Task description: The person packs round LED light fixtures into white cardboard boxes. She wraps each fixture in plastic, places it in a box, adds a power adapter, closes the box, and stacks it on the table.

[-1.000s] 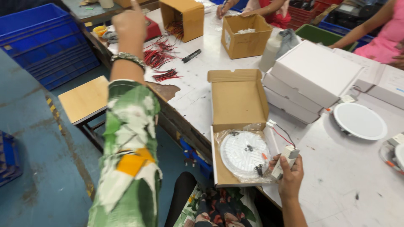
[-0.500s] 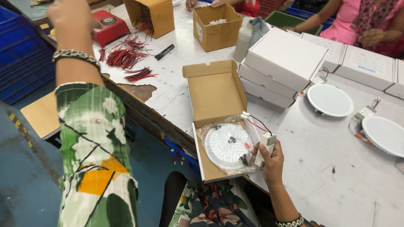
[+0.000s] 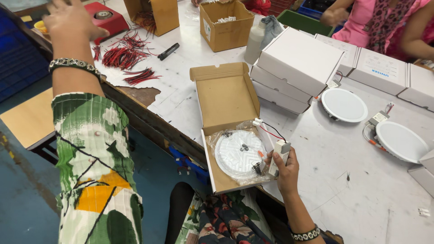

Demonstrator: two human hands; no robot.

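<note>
The right hand (image 3: 285,168) is wrapped around a small white driver unit (image 3: 277,156), thumb on one side and fingers behind it, at the right edge of an open brown cardboard box (image 3: 226,101). The unit's back and the fingertips pressing it are hidden by the unit itself. Red and black wires (image 3: 271,131) run from it to a round white light panel (image 3: 240,153), which lies back-up in the lower half of the box inside a clear plastic bag (image 3: 217,138); the bag's glare blurs the panel's small clips.

The left hand (image 3: 72,18) is raised far to the left, above the edge of the surface (image 3: 352,190), near a red flat device (image 3: 105,18). Its fingertips run out of the top of the frame, so whether it is clenched, released or holding anything cannot be told. A beaded bracelet (image 3: 74,64) circles that wrist above a green floral sleeve (image 3: 97,158).

Just right of the box stand stacked white boxes (image 3: 296,68), and beyond them two more round white lights (image 3: 344,105) lie face up, the farther one partly cut by a box corner. Bundles of red wire pieces (image 3: 122,56) are scattered at the far left. Other people in pink (image 3: 375,22) sit across, cropped at the top.
</note>
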